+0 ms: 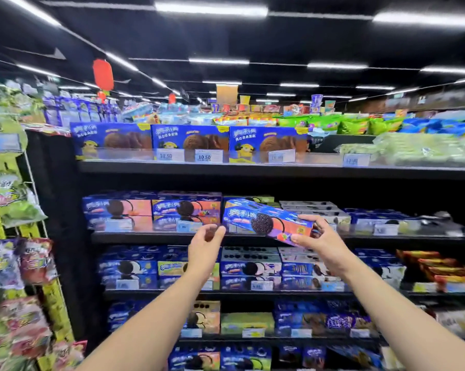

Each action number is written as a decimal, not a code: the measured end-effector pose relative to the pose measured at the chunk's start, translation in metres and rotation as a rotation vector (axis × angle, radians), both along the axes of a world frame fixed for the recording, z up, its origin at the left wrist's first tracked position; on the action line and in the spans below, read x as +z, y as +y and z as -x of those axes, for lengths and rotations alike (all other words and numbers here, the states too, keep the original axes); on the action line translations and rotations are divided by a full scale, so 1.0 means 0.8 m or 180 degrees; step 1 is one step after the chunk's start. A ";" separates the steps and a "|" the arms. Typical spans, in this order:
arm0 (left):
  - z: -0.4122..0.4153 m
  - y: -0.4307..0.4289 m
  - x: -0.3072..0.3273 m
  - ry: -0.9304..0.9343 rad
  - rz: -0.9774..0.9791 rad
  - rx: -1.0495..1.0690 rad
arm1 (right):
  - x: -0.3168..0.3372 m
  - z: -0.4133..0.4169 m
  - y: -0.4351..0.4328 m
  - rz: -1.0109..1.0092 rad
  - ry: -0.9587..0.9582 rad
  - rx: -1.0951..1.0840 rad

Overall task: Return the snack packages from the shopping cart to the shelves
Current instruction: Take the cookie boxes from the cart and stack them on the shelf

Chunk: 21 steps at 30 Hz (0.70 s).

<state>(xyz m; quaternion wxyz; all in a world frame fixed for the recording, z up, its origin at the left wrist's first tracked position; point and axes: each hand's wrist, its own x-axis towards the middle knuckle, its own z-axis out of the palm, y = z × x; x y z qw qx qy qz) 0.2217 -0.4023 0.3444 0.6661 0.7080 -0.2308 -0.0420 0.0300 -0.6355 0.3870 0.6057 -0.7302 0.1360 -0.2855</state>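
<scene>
Gripping the cookie box (266, 221), right hand (319, 246); left hand (203, 247) just beside.

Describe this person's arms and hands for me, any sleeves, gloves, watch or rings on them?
Both forearms are bare as far as the frame shows; no sleeve comes into view. The left hand and right hand wear no gloves, and no watch, bracelet or ring shows, though blur could hide a thin band.

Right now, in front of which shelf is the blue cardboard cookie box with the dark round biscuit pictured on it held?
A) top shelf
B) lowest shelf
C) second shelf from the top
C: the right hand grips the blue cardboard cookie box, tilted, level with the second black shelf from the top, beside similar boxes.
</scene>
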 end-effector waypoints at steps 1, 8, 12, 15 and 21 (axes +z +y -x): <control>0.003 -0.012 0.003 -0.0203 -0.0143 0.0104 | 0.005 0.000 -0.015 0.0067 0.0016 0.0023; 0.021 -0.082 0.021 -0.0463 -0.0359 0.0519 | 0.021 -0.016 -0.091 0.0438 0.0080 0.0239; 0.029 -0.092 0.032 -0.0230 -0.0044 0.0521 | 0.027 -0.031 -0.102 0.0476 0.0012 0.0482; 0.032 -0.081 0.036 -0.0526 -0.0161 0.0749 | 0.028 -0.041 -0.094 0.0443 -0.0067 0.0675; 0.023 -0.016 0.030 -0.0835 -0.0114 0.0962 | 0.022 -0.076 -0.039 0.0427 -0.0111 0.1091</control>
